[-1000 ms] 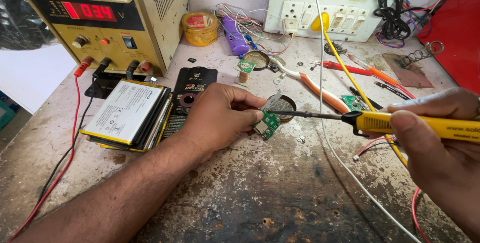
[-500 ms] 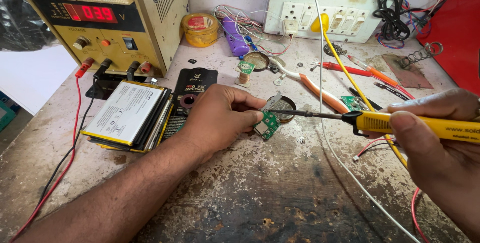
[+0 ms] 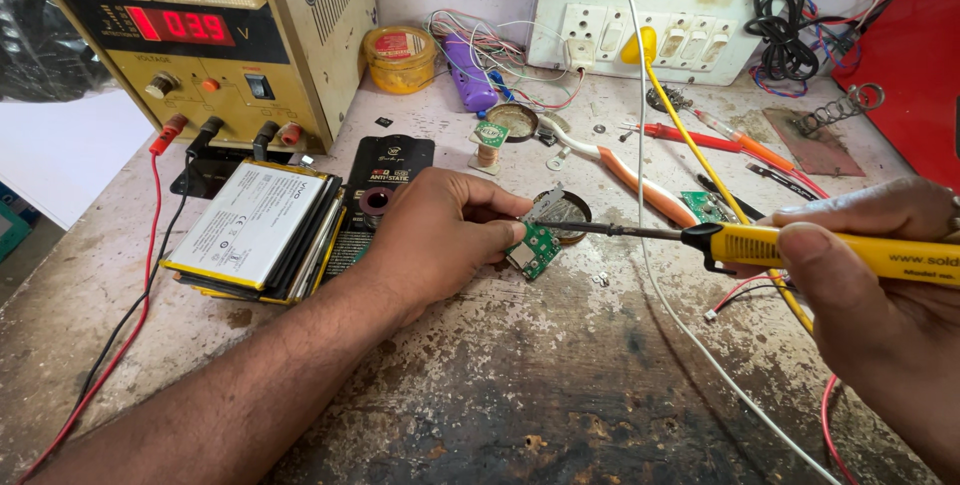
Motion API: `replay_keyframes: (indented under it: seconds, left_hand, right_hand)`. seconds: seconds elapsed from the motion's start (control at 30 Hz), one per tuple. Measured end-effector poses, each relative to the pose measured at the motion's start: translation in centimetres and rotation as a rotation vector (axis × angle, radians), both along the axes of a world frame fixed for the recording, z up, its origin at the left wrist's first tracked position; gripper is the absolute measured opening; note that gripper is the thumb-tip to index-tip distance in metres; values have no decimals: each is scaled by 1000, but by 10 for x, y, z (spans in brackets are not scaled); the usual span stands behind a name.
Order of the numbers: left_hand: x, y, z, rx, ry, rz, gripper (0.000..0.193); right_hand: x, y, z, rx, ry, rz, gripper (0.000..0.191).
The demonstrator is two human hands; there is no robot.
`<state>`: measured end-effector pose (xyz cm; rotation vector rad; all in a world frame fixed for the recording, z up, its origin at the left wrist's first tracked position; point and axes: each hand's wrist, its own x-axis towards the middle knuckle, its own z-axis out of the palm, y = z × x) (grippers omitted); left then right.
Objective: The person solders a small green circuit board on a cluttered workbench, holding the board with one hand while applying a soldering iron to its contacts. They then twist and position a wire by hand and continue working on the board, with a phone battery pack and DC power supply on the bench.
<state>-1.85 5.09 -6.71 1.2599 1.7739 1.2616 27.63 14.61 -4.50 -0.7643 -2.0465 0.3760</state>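
My left hand (image 3: 440,230) rests on the worn bench and pinches a small green circuit board (image 3: 537,246) between thumb and fingers, tilted up off the surface. My right hand (image 3: 880,290) grips a yellow-handled soldering iron (image 3: 800,245) held level, its thin metal tip reaching left to the upper edge of the board. Just behind the board lies a small round tin (image 3: 566,215).
A yellow bench power supply (image 3: 200,35) with a red display stands at the back left, red and black leads running down. A flat phone battery (image 3: 250,230) lies on a stack beside it. Pliers (image 3: 640,180), a solder spool (image 3: 488,145), a yellow jar (image 3: 400,57) and a white switchboard (image 3: 650,15) crowd the back.
Both hands, the board and the iron stay in the same place. The red number on the power supply's display has changed.
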Motion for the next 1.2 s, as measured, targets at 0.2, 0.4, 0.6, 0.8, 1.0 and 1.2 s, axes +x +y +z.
replay_keyframes:
  seconds: [0.2, 0.4, 0.6, 0.8, 1.0, 1.2]
  left_hand:
    - [0, -1, 2, -21, 5, -1, 25]
    - [1, -1, 2, -11, -2, 4, 25]
    - [1, 0, 0, -2, -5, 12, 26]
    - [0, -1, 0, 7, 2, 3, 25]
    - [1, -1, 0, 10, -2, 3, 25]
    - [1, -1, 2, -6, 10, 5, 26]
  right_hand:
    - [0, 0, 0, -42, -17, -43, 31]
    - [-2, 0, 5, -87, 16, 40, 30]
    - [0, 1, 1, -78, 3, 0, 31]
    - [1, -4, 2, -166, 77, 53, 28]
    - [-3, -7, 8, -152, 72, 43, 29]
    - [-6, -8, 9, -91, 27, -15, 29]
